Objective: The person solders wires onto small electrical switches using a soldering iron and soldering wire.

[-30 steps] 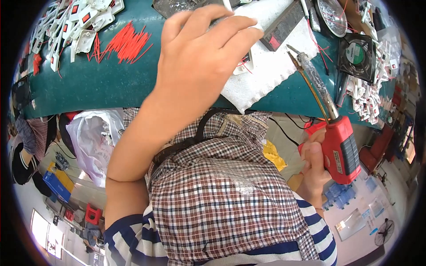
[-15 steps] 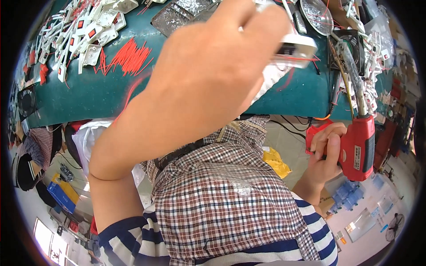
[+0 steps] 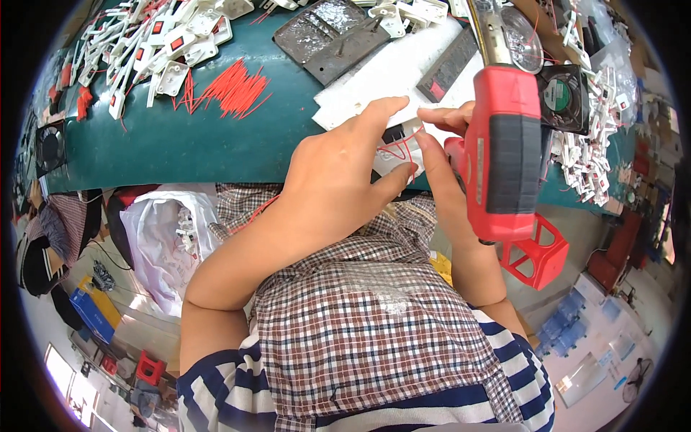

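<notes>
My left hand (image 3: 335, 169) is closed around a small white plastic housing (image 3: 404, 167) with a black part inside, its thumb and forefinger gripping it at the table edge. Thin red wires (image 3: 394, 150) loop out of the housing. My right hand (image 3: 450, 140) holds a red-and-black soldering gun (image 3: 505, 155), whose metal tip end points away past the far edge of the view. That hand's thumb and forefinger reach to the housing and a red wire end; the gun's body hides the other fingers. Another red wire (image 3: 266, 207) lies by my left wrist.
A white board (image 3: 342, 101) bears a dark bar (image 3: 446, 68) and a grimy metal plate (image 3: 324, 43). Cut red wires (image 3: 234, 88) and a heap of white housings (image 3: 187, 43) lie left. Right are a small fan (image 3: 565, 99), a metal dish (image 3: 524, 43) and more white parts (image 3: 586, 162).
My left hand came down and nearer with the white housing. My right hand rose from the lower right to meet it, carrying the soldering gun. The view shifted slightly.
</notes>
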Demonstrator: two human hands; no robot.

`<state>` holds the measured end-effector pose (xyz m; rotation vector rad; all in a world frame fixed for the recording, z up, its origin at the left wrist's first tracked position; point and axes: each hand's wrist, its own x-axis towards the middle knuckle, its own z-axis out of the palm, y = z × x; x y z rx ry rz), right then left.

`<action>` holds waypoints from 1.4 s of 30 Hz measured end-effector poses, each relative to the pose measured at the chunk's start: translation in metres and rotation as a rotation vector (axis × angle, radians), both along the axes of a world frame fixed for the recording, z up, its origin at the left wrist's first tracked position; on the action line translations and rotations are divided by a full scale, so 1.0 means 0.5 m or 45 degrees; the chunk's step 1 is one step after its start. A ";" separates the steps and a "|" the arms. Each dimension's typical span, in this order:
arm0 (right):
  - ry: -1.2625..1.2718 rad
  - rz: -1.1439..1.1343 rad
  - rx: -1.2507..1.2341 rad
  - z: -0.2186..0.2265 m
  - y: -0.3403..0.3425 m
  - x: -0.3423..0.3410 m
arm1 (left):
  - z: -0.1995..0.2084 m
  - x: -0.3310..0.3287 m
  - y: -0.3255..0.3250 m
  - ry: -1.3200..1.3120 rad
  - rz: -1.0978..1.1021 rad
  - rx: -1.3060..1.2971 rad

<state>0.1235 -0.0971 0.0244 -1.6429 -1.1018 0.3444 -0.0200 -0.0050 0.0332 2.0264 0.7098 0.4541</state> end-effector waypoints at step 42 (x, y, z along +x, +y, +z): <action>-0.034 0.053 -0.900 0.101 -0.220 -0.054 | -0.106 -0.022 0.038 -0.268 0.505 0.013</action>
